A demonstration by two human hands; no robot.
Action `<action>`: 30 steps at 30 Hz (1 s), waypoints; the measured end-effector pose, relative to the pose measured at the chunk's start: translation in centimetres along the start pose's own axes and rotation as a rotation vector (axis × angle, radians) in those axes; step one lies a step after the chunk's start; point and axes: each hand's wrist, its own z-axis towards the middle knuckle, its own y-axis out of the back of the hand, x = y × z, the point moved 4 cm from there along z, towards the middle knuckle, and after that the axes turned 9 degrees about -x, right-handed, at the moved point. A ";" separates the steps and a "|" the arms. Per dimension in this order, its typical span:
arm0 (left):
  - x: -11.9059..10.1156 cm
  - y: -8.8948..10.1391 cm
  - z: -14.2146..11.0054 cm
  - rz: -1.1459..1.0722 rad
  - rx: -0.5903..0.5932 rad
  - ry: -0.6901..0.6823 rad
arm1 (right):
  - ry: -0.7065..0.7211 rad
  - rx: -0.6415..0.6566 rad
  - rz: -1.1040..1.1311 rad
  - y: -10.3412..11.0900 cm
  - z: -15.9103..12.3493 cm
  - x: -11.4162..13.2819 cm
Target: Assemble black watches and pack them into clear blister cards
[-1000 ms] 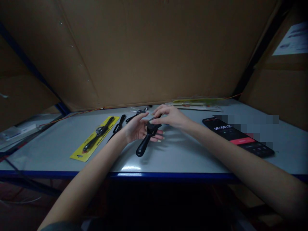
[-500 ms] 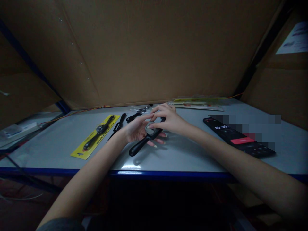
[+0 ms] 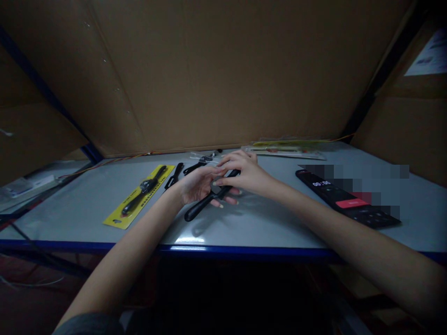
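One black tool (image 3: 199,209) is held between two bare hands, above the table (image 3: 272,223). It is tilted, with one handle pointed down and toward the wearer and the other running up beneath the right fingers. One grey plate (image 3: 216,187) is seen at its middle.

Left hand (image 3: 194,187): palm turned up, fingers spread loosely beneath the tool. Right hand (image 3: 247,171): closed on the tool from above, thumb laid on the plate. The hands are brought together at the tool; whether the fingertips touch each other cannot be told.

Two loose black tools are noted on the table: one (image 3: 173,177) just left of the left hand, partly hidden by the wrist; one (image 3: 199,164) just beyond that hand, with clear plastic (image 3: 204,157) beside it. One yellow card (image 3: 118,217), with one black tool (image 3: 141,193) mounted on it, is laid farther left.

Beyond the right hand, flat packets (image 3: 286,151) are placed at the back; their count is unclear. One phone (image 3: 335,193) is laid well to the right of the right hand, its screen lit, partly pixelated. Wires (image 3: 131,156) are run along the rear edge, behind both hands. One cardboard panel (image 3: 223,74) is stood behind everything.
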 end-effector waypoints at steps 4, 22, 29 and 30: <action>0.1 0.1 -0.1 0.037 -0.012 -0.013 | -0.028 0.006 0.001 0.0 -0.1 0.1; 0.3 0.1 -0.8 0.190 0.059 -0.067 | -0.291 -0.227 0.204 3.5 1.4 -3.1; -0.7 2.0 -0.6 0.096 -0.143 -0.127 | -0.397 -0.106 -0.120 3.6 1.3 -6.3; -0.9 2.4 -0.6 0.075 -0.186 -0.138 | -0.415 -0.052 -0.159 3.3 1.2 -7.1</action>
